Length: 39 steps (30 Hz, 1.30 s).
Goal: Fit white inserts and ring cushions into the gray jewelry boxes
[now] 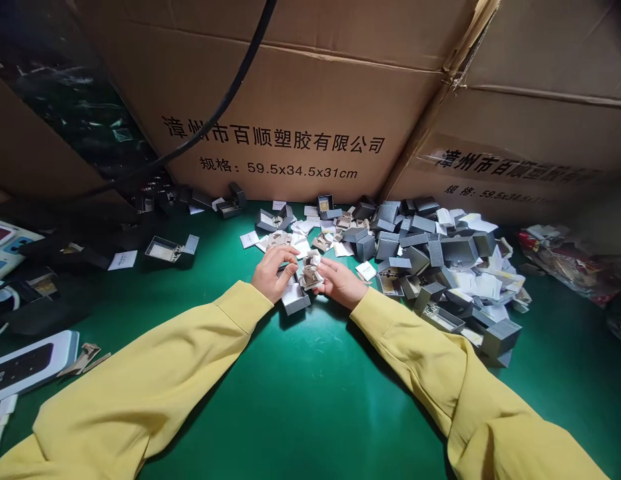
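Both my hands are out on the green table (300,400), yellow sleeves stretched forward. My right hand (341,281) is closed, fingertips pinching a beige insert (310,270), a small pale, crumpled-looking piece with a whitish top, held just off the table between my two hands. My left hand (274,270) is curled with its fingers bent toward that insert; I can't tell whether it actually grips anything. Right below, touching the table between my wrists, sits a small grey box (295,300), lid open and pale inside. To my right a heap of grey boxes (440,267) lies jumbled with white cards (483,285). Behind everything stand cardboard cartons (300,93), a black cable (230,90) slanting across them.
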Available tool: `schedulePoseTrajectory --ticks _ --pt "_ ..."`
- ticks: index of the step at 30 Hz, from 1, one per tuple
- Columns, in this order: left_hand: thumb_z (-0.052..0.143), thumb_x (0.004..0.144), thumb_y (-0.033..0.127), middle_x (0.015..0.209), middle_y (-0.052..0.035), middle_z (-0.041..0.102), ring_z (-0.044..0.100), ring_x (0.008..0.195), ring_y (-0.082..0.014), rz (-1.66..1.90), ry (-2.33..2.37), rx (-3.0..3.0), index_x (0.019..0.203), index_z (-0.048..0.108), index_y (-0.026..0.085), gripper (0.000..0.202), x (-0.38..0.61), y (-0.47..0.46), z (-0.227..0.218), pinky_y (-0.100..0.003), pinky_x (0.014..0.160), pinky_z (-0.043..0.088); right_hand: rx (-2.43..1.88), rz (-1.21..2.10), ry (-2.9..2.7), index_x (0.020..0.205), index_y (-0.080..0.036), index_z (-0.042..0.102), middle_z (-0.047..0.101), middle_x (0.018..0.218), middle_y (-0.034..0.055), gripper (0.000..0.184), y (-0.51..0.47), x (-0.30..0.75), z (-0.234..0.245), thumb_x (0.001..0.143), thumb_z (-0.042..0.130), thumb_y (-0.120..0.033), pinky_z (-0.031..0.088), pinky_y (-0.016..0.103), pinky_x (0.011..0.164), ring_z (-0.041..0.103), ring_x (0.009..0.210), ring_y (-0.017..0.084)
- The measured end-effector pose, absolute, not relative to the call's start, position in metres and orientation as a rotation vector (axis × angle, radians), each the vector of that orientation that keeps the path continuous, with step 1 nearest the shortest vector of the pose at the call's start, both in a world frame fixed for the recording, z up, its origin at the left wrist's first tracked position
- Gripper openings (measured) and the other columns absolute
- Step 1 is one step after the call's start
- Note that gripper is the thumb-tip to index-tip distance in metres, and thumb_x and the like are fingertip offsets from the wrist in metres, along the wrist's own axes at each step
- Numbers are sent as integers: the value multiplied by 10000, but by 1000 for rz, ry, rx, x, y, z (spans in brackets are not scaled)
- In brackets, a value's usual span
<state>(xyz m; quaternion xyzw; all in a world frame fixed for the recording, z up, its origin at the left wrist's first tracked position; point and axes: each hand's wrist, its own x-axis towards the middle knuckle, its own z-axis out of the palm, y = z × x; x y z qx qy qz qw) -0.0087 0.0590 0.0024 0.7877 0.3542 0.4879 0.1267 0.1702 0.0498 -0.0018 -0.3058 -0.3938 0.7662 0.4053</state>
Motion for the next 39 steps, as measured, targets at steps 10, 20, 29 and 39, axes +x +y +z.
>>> schedulePoseTrajectory --ticks 10,20,29,39 --pt "499 846 299 779 -42 624 577 777 -153 1572 1107 2195 761 558 184 154 -9 60 1 -306 746 469 -810 1921 -975 915 -200 575 595 753 5 365 49 169 2 661 701 -429 452 200 512 520 613 90" --pt "447 842 478 1069 -86 657 595 1004 -206 1494 1290 1574 1034 639 175 406 -20 76 -4 -322 822 496 -813 1925 -950 884 -185 568 602 755 10 375 48 170 4 631 727 -412 457 208 516 529 606 91" --pt "444 861 398 976 -69 660 581 997 -228 1562 1103 1926 864 637 161 305 -29 70 9 -407 908 440 -760 1832 -829 893 -207 573 622 801 16 342 50 166 7 634 701 -389 480 229 568 569 689 122" --pt "667 678 289 1094 -83 580 471 1097 -246 1284 982 2581 844 604 208 195 -6 58 26 -449 960 382 -701 1897 -723 957 -212 570 649 905 17 301 44 160 7 702 665 -340 501 254 711 609 793 123"
